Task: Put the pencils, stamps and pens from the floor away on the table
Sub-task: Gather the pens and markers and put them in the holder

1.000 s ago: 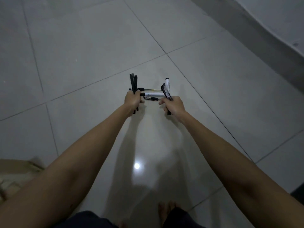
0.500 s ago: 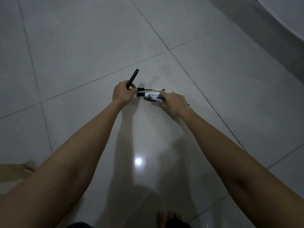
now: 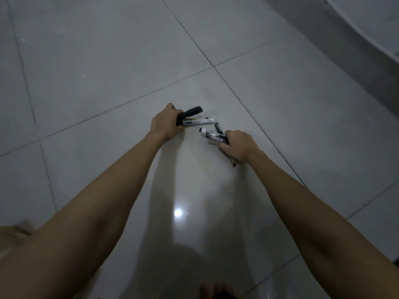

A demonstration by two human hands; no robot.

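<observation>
- Nearest me, bare toes (image 3: 212,288) show at the bottom edge on the glossy tiled floor (image 3: 108,61).
- Further out, my right hand (image 3: 239,145) has its fingers curled round a bundle of pens (image 3: 212,134), their tips pointing up and left.
- Just beyond, my left hand (image 3: 165,124) grips black pens (image 3: 190,112) and a white marker (image 3: 198,121); whether the marker touches the floor, I cannot tell.

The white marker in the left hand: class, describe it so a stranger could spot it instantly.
Find the left hand above the grey tiled floor. It grips a black pen and, just below it, the white marker, the only one with a pale printed barrel.
</observation>
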